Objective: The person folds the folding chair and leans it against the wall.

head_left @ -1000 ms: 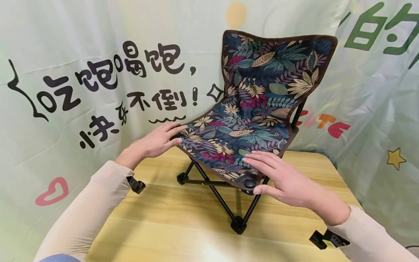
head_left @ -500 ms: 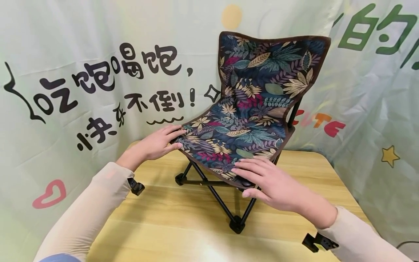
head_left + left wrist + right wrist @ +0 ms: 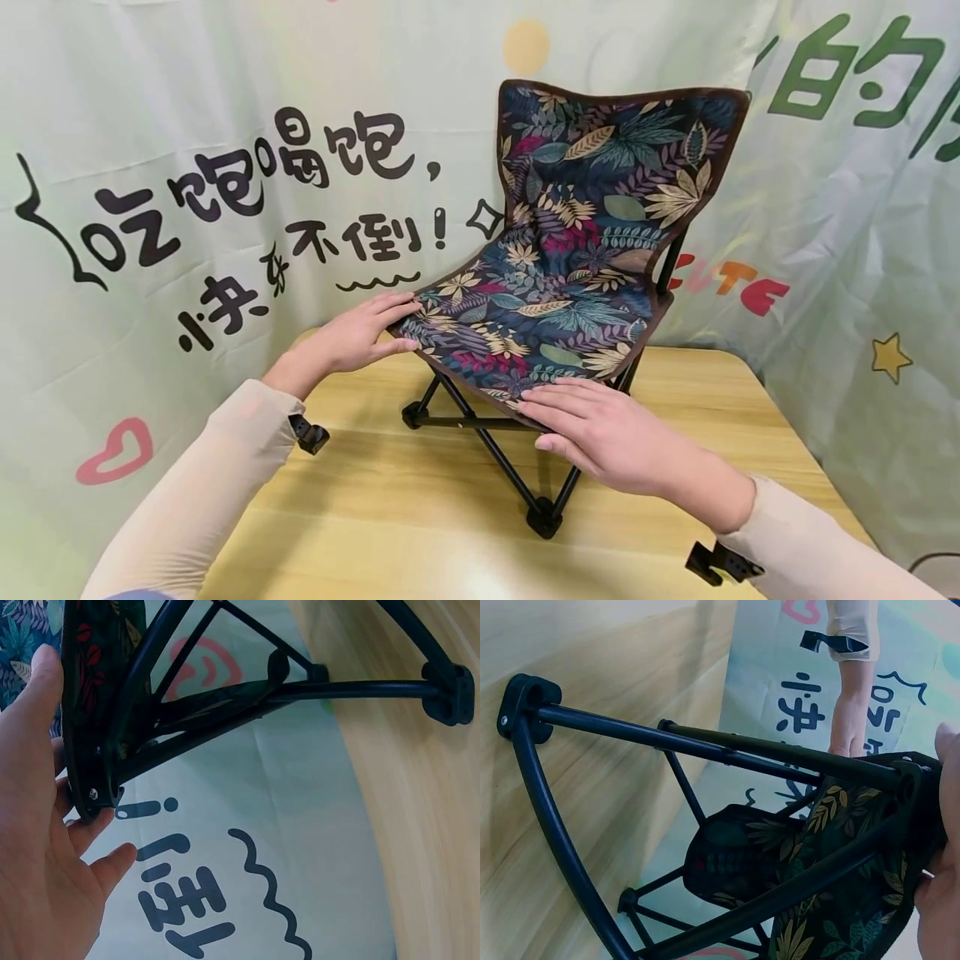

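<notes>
A folding camp chair (image 3: 577,225) with dark leaf-patterned fabric and a black tube frame stands unfolded and upright in the head view. My left hand (image 3: 352,337) rests on the seat's front left corner, fingers extended. In the left wrist view, the fingers (image 3: 46,671) of that hand lie around the corner joint (image 3: 94,791). My right hand (image 3: 626,429) lies over the front right corner, with straight fingers on the fabric and its thumb at the front edge. That corner is hidden under the hand. The chair's underside and crossed tubes (image 3: 675,739) show in the right wrist view.
The chair stands on a light wooden table (image 3: 360,525). Behind it hangs a pale printed curtain (image 3: 187,67) with lettering, which also runs along the right side. A black front foot (image 3: 544,518) sits in the middle of the tabletop. Black camera mounts are strapped to both wrists.
My right hand has moved left and onto the front right corner, covering the black cap that showed before. The left hand stays on its corner. The head view has shifted slightly.
</notes>
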The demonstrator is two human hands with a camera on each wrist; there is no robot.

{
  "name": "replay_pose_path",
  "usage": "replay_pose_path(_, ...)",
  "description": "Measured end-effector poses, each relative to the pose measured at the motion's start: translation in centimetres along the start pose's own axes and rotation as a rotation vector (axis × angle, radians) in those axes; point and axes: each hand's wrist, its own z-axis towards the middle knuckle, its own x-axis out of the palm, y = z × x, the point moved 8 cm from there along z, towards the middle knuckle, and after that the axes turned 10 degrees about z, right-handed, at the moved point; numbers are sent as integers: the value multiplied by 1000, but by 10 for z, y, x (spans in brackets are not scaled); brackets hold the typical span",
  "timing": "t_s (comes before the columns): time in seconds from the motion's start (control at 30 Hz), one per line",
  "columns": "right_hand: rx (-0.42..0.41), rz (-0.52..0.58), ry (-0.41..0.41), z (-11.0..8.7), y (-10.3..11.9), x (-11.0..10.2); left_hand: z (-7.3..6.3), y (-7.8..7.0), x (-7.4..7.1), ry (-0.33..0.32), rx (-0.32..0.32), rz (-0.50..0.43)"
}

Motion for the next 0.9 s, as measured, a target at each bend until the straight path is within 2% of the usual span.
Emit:
replay_pose_path(0.17,-2,7,-1,0,1,2,-5,2,2,-22,14,7)
replay_pose_path(0.4,-40,5,-47,-1,3,-3,-8,1,1,-68,31,8)
replay_pose_path(0.9,-10,27,-86,1,3,-7,-8,9,0,-84,46,-3)
